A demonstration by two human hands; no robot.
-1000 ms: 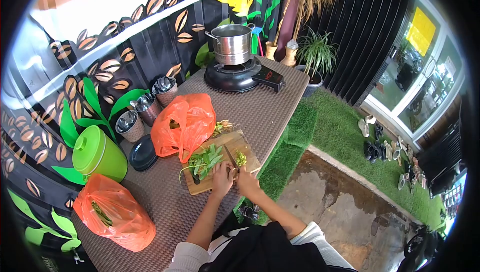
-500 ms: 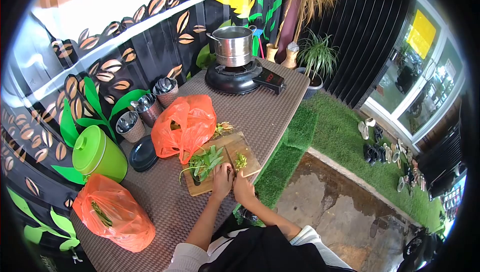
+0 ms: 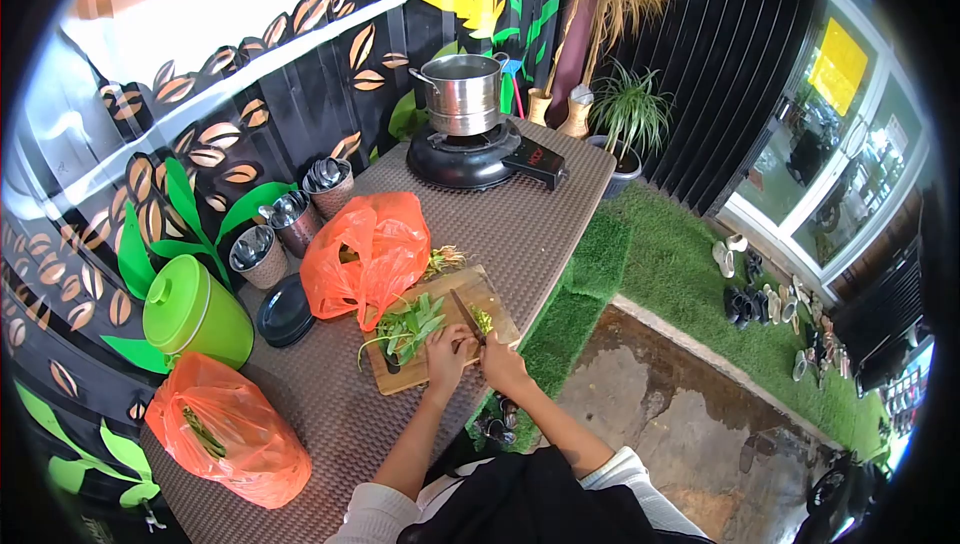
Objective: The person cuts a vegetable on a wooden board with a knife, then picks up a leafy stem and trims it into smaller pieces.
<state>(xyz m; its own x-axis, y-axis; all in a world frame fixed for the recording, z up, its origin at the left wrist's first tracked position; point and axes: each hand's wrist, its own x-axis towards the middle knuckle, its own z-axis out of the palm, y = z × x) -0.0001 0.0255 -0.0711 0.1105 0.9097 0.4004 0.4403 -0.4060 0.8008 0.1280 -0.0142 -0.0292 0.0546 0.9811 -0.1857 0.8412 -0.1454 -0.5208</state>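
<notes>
A wooden cutting board lies at the table's near edge. On its left half is a bunch of leafy greens. My left hand is closed at the right end of the greens, fingers curled over the stems. In my right hand is a knife, its blade pointing away from me across the board. Chopped green pieces sit just right of the blade. The knife's handle is hidden inside my fist.
Behind the board stands an orange plastic bag; another orange bag is at the left. Dark plates, a green lidded bucket and cutlery cups line the wall. A metal pot sits on a portable stove.
My right hand has moved slightly right and away from my left hand. The knife blade now shows plainly, beside the chopped pieces. My left hand stays at the greens.
</notes>
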